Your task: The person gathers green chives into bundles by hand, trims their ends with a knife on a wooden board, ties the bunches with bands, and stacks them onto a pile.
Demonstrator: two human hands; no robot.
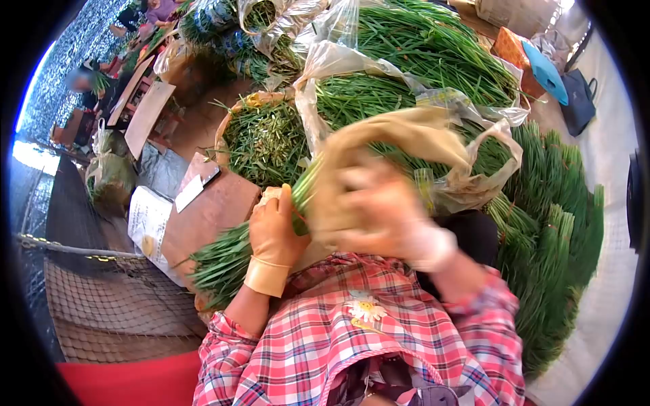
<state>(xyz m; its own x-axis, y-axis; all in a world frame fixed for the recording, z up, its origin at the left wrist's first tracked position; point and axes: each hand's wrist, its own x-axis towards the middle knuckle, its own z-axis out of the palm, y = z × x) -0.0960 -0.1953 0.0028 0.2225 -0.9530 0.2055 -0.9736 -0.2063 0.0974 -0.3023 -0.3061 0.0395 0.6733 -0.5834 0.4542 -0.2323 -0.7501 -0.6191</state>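
My left hand (274, 223), in a pale glove, is wrapped round a bunch of long green stalks (227, 260) whose leafy ends point down and left. The pale stalk ends reach up to the right, beside a tan cloth (399, 132). My right hand (386, 203) is smeared by motion against that cloth, and its fingers cannot be made out. Under and beyond the cloth lies an open clear plastic bag (311, 74) with loose green stalks in it.
A basket of cut trimmings (267, 139) stands behind my left hand, near a brown board (210, 210) with a phone (211, 177). Tied green bundles (552, 237) line the right side. Other people (162, 10) are at the far upper left.
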